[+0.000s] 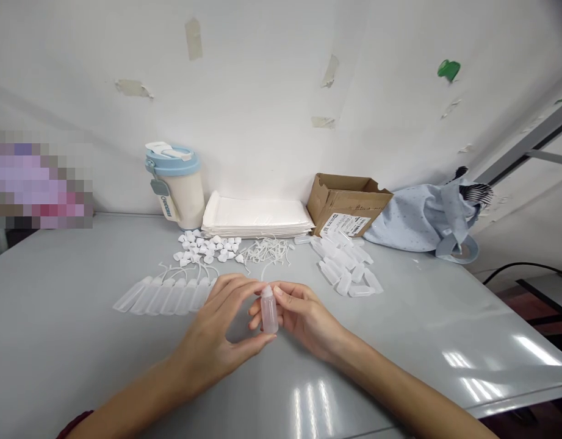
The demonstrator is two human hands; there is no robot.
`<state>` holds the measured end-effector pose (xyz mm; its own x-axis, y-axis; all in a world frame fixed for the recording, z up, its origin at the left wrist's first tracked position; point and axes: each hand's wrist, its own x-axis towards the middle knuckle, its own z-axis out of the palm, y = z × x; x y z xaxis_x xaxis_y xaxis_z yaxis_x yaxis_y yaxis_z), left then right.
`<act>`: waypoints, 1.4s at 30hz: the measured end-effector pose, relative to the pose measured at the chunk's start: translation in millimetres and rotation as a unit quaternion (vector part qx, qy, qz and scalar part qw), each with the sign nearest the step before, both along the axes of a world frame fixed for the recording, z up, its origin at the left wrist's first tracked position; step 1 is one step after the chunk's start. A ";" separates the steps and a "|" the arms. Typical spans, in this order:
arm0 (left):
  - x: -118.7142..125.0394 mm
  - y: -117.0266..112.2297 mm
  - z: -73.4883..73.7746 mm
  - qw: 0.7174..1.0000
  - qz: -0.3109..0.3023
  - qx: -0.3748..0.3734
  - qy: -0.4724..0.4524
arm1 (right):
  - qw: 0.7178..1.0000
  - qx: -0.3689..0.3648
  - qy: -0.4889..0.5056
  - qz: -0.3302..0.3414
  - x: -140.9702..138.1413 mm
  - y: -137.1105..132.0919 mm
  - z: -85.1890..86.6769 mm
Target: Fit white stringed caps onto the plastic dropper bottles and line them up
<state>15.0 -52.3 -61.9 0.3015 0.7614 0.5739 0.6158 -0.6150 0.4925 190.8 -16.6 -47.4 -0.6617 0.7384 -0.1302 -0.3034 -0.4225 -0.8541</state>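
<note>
small translucent bottle near center, roughly upright, between both hands. left hand clamped on it, thumb at base, fingers at top. right hand pinching it by the neck. row of corded bottles left; white caps and pale cords farther; loose bottles right, near cardboard box.

Both hands close together, fingers curved, thumbs extended; forearms angled inward
</note>
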 end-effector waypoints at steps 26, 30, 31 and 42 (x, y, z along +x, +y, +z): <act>0.7 1.7 -0.8 0.996 -0.008 0.021 0.081 | 0.986 0.000 -0.109 -0.126 -4.9 -2.3 -5.8; -20.6 15.2 5.8 0.992 0.013 -0.007 0.129 | 0.982 0.013 -0.135 -0.130 -4.9 -2.1 -5.1; -28.9 19.9 7.3 0.989 0.022 -0.018 0.144 | 0.981 0.015 -0.141 -0.133 -4.7 -1.7 -4.8; -72.9 37.8 8.6 0.968 0.003 -0.122 0.218 | 0.977 0.020 -0.151 -0.147 -1.3 0.8 1.7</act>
<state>-57.8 -14.5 -53.2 0.4696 0.8610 0.1956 0.8014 -0.5086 0.3148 189.5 -15.8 -45.7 -0.3553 0.8995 -0.2541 -0.1390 -0.3197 -0.9373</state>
